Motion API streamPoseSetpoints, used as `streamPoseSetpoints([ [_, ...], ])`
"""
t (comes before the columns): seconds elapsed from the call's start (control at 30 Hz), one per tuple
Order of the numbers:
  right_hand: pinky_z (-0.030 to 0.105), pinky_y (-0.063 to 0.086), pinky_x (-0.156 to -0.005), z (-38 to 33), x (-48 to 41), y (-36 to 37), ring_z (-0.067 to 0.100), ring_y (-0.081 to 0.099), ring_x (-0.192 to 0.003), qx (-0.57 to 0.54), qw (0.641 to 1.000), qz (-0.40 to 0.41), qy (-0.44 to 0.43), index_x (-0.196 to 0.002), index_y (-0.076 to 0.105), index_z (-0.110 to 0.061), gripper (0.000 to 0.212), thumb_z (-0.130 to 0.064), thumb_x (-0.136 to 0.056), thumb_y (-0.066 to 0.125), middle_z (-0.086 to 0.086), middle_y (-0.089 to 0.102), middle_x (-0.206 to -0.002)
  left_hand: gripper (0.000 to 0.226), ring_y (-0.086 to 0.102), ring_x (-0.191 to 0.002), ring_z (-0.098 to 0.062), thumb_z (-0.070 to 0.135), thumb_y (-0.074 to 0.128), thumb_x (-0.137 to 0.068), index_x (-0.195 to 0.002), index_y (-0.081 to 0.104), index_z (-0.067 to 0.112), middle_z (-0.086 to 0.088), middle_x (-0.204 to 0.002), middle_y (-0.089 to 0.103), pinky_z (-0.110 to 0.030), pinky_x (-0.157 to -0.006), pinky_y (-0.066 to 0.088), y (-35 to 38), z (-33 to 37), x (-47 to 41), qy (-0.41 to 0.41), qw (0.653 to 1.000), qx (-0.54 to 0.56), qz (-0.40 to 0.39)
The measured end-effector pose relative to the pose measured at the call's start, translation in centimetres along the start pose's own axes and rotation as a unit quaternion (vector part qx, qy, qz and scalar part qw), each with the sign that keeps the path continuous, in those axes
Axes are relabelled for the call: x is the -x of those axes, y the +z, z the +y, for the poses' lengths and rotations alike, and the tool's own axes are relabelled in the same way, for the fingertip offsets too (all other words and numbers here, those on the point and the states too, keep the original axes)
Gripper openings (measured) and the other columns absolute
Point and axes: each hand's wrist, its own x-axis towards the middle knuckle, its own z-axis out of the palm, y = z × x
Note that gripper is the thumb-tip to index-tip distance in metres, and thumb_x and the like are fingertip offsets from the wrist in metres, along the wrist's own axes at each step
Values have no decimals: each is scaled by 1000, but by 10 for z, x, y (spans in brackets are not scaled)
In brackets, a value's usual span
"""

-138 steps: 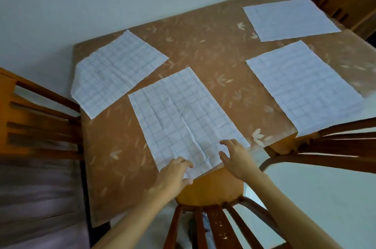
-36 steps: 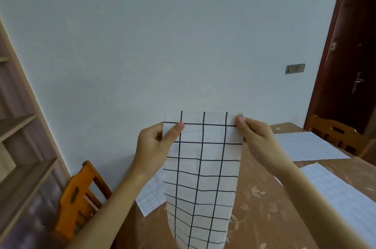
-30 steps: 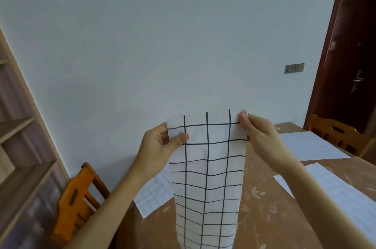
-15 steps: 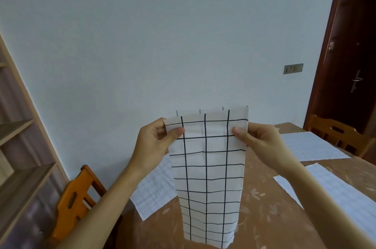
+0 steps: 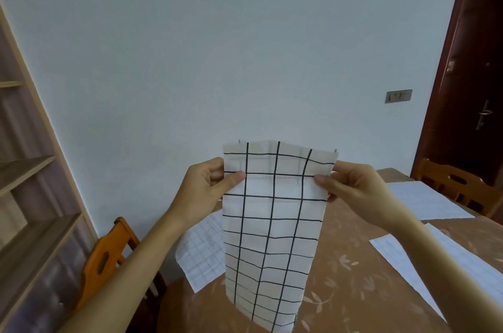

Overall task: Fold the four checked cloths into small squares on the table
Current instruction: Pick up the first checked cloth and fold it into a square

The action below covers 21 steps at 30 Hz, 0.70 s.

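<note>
Above the table, nearer its left edge, the left hand and right hand each pinch a side edge of the folded checked cloth, thumbs in front, fingers hidden behind it; it hangs upright, its foot at the frame's bottom, so contact with the table cannot be told; a second cloth by the far left corner is half hidden behind it; the right forearm covers part of a third cloth at the right edge; a fourth cloth lies by the far right corner; a second ago the fingers pinched the top corners, now a row lower, leaving the top edge free.
</note>
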Motion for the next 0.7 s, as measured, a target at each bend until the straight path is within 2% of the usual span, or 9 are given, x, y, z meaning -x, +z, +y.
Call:
streamPoseSetpoints([
  [0.07, 27, 57, -69, -3, 0, 0, 16, 71, -72, -9, 1000, 6, -17, -87, 76, -37, 29, -15, -96, 60, 6, 76, -77, 25, 72, -95, -41, 24, 73, -82, -105, 75, 14, -13, -104, 78, -55, -90, 55, -2, 1, 0, -11, 1000, 6, -13],
  [0.13, 28, 58, -69, -4, 0, -1, 16, 70, -74, -16, 999, 21, -41, -88, 79, -40, 36, -10, -95, 61, 6, 77, -80, 18, 72, -93, -39, 12, 69, -88, -106, 72, 11, -10, -100, 79, -42, -80, 62, -6, 3, -1, -14, 1000, 14, -24],
  [0.2, 26, 59, -73, -4, 1, -3, 16, 74, -85, -19, 998, 34, -51, -93, 80, -34, 45, 5, -94, 58, -3, 79, -91, 13, 71, -80, -37, 5, 67, -91, -103, 71, 8, -10, -92, 79, -36, -68, 62, -11, 4, -2, -1, 1000, -3, -25],
  [0.27, 14, 55, -74, -7, 2, -4, 3, 73, -88, -14, 998, 39, -45, -91, 80, -23, 52, 18, -92, 48, -16, 78, -91, 15, 71, -77, -31, 2, 65, -91, -98, 74, 11, -7, -92, 79, -34, -65, 62, -16, 6, -1, 21, 999, -18, -21],
  [0.37, 4, 47, -61, -14, 4, -3, -8, 68, -67, -35, 998, 43, -24, -90, 77, -11, 48, 21, -92, 41, -18, 77, -81, 20, 75, -85, -23, -5, 63, -92, -95, 76, 10, -5, -95, 80, -31, -68, 61, -19, 5, -1, 41, 999, -20, -14],
  [0.47, 10, 52, -70, -15, 5, -2, -3, 71, -80, -23, 999, 43, -16, -84, 79, -15, 50, 18, -92, 43, -12, 79, -89, 17, 76, -89, -21, -6, 64, -91, -95, 76, 5, -7, -95, 80, -30, -72, 62, -18, 8, -2, 44, 999, -9, -9],
  [0.57, 13, 50, -81, -17, 8, -3, 2, 70, -94, -9, 1000, 25, 13, -91, 81, -19, 45, 10, -93, 47, -10, 78, -99, 22, 76, -90, -22, -8, 61, -92, -92, 78, 6, -6, -94, 80, -27, -75, 61, -20, 8, -2, 42, 999, -14, -2],
  [0.63, 24, 48, -94, -19, 10, -2, 8, 68, -107, -11, 1000, 11, 14, -97, 80, -20, 35, -4, -98, 49, -9, 77, -106, 29, 74, -93, -26, -7, 57, -94, -90, 80, 10, -7, -96, 79, -29, -77, 60, -22, 8, -2, 31, 1000, 0, 5],
  [0.7, 25, 51, -95, -21, 12, 2, 10, 69, -107, -30, 999, 25, 11, -97, 80, -19, 21, -22, -97, 59, -9, 77, -104, 24, 72, -95, -27, 7, 58, -91, -92, 81, 13, -11, -100, 78, -33, -79, 60, -24, 8, -2, 22, 999, 39, -1],
])
